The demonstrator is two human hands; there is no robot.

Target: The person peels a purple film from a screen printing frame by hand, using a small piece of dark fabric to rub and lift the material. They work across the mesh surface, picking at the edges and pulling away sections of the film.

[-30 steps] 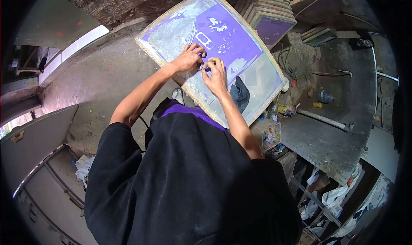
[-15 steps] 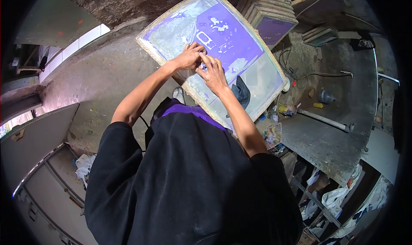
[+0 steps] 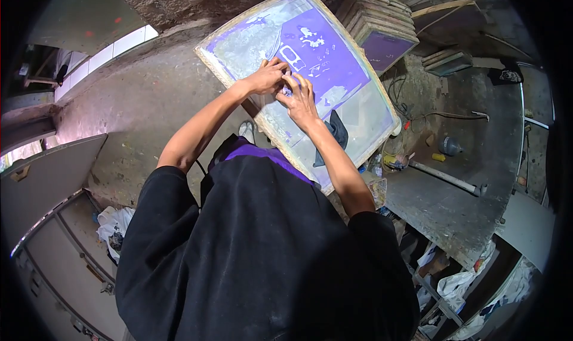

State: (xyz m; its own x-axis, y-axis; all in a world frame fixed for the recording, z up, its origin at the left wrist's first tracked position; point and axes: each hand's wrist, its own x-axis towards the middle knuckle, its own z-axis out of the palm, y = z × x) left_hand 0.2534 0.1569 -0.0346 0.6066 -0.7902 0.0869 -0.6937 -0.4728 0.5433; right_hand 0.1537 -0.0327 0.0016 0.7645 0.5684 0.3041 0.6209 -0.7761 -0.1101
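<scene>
A wooden-framed printing screen (image 3: pixel 373 78) with a patchy purple coating lies in front of me. Over its left-centre part, my left hand (image 3: pixel 267 78) and my right hand (image 3: pixel 300 104) meet, fingertips almost touching. Both have curled, pinching fingers. A small purple-and-white bit (image 3: pixel 287 92) shows between them, but what they grip is hidden. Pale outlined shapes (image 3: pixel 292 57) stand out in the purple just beyond my fingers. A dark cloth (image 3: pixel 338 131) lies on the screen by my right forearm, partly covered by it.
Several framed screens (image 3: pixel 382 31) are stacked behind on the right. Further right is a grey surface (image 3: pixel 447 204) with a pipe (image 3: pixel 444 177), a plastic bottle (image 3: pixel 452 146) and a hose. White cloths (image 3: pixel 456 287) hang at lower right. A shoe (image 3: pixel 246 132) shows beside the screen's left edge.
The whole view has shifted slightly, so the screen sits a little lower and further right. My fingers have moved slightly against each other, staying at the same spot on the screen.
</scene>
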